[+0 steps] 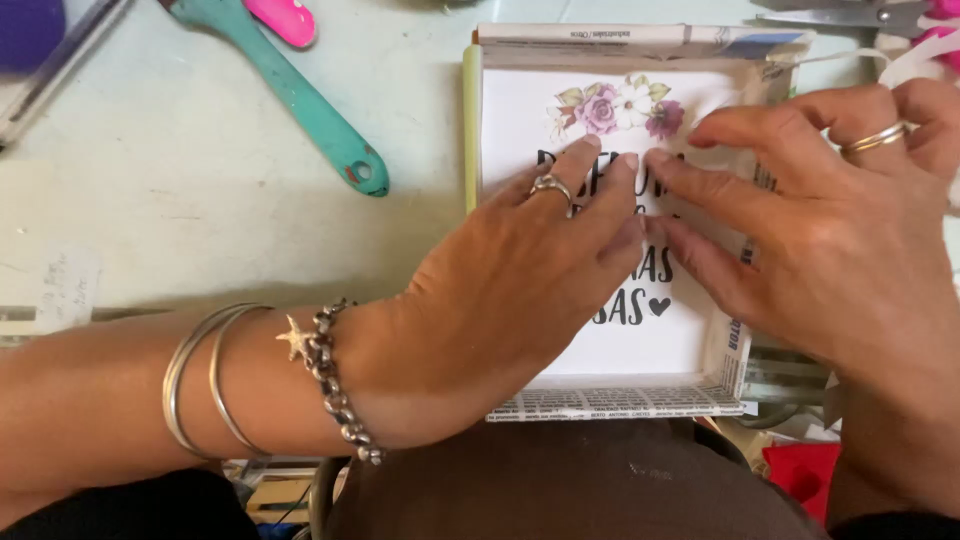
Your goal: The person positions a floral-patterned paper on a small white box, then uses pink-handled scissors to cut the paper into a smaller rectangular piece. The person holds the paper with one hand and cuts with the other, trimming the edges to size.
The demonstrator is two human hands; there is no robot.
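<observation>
A shallow square box (620, 400) covered in newspaper lies at the table's near edge. Inside it lies a white sheet (655, 345) printed with purple and white flowers and black lettering. My left hand (510, 290), with a ring and wrist bracelets, lies flat on the sheet, fingers pressing its middle. My right hand (830, 230), wearing a gold ring, presses the sheet from the right, fingertips meeting those of the left. Both hands hide much of the lettering.
A teal handle (300, 100) lies diagonally at upper left, next to a pink object (283, 20). Scissors (850, 15) rest at the top right. A red object (805, 470) shows below the table edge at right.
</observation>
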